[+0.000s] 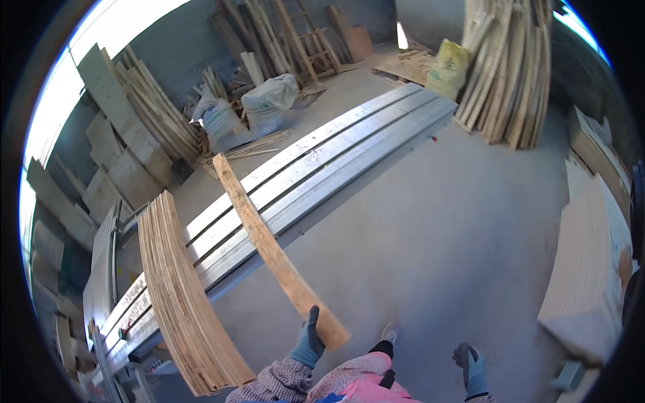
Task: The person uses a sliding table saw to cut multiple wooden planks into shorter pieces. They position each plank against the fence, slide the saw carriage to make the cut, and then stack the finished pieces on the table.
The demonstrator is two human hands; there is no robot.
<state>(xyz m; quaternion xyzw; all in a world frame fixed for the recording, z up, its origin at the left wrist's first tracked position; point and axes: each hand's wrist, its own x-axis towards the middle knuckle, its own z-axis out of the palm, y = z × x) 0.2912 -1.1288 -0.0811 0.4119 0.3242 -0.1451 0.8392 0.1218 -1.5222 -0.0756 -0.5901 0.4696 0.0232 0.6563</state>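
Observation:
A long narrow wooden board slants across a long metal machine bed, its far end above the bed. My left hand, in a blue-grey glove, grips the board near its close end, the thumb on top. My right hand, gloved alike, hangs low on the right over the floor. It holds nothing, and its fingers are loosely bent and apart. To the left of the held board, a thick stack of wooden boards lies across the bed.
Grey floor stretches along the bed's right side. A pile of pale sheets stands at the right. White sacks, a yellow sack and leaning timber stand beyond the bed. Large panels lean at the left.

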